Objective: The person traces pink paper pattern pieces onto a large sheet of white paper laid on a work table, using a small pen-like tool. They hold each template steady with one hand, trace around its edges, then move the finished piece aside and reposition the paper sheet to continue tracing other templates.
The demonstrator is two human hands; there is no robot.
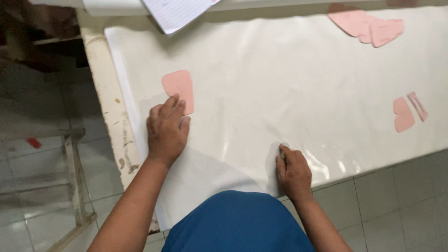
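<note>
At the far left, beyond the table's worn edge, a wooden frame stands on the tiled floor. Next comes the left hand, laid palm down with the fingers stretched flat and together on the white sheet; it grips nothing, and its fingertips overlap the lower edge of a pink template. That template lies just ahead of the hand, away from the person, so the left hand is by far the nearer one. It is a rounded, shield-like piece whose long axis runs roughly up the picture, away from the body, leaning slightly to the right, with its broader rounded end farthest from the hand. Above it, at the top edge, the corner of a lined paper juts over the sheet. Near the middle, the right hand rests close to the table's near edge with its fingers curled in and the tips pressing the sheet; whether something thin is pinched under them cannot be told. It lies well apart from the template, right of it and nearer the body. Further right, a pile of pink pieces sits at the far corner, and two smaller pink pieces lie side by side near the right edge
</note>
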